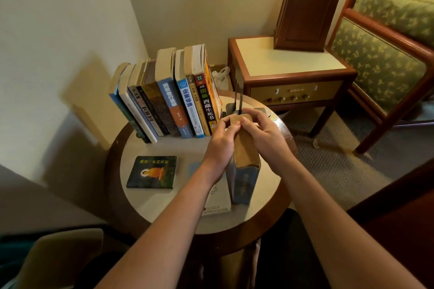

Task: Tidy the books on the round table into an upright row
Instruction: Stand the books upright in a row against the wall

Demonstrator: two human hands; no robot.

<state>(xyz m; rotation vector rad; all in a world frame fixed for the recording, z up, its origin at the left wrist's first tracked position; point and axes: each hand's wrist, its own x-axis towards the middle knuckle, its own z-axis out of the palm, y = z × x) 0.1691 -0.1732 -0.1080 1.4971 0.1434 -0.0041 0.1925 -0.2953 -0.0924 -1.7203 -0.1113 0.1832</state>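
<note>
At the centre of the frame a thick blue book (242,185) stood on edge on the round counter (150,204), its yellowed page edge turned up and its blue spine facing the camera. Both of the person's arms reached in from the bottom of the frame to hold it. The left grip (222,145) was clamped on the book's left face, with fingers curled over the far top corner. The right grip (265,138) was clamped on the right face, its fingertips meeting the same corner from the other side.

The row of books (169,101) stood in the upper middle of the frame, at the far side of the counter. Its spines faced the camera, and the books at its left end leaned to the left. The held book was just right of the row's right end and nearer the camera, not touching it. A dark bookend (237,98) stood upright just beyond the fingers, to the right of the row.

Two books lay flat nearer the camera. A dark green book (152,171) showing a seated orange figure lay at the left of the counter, well apart from the row. A pale book (217,202) lay under the left forearm, beside the foot of the held book.

In the upper right a side cabinet (291,63) carried a wooden box (307,14), and an armchair (385,54) with green patterned cushions stood beside it.
</note>
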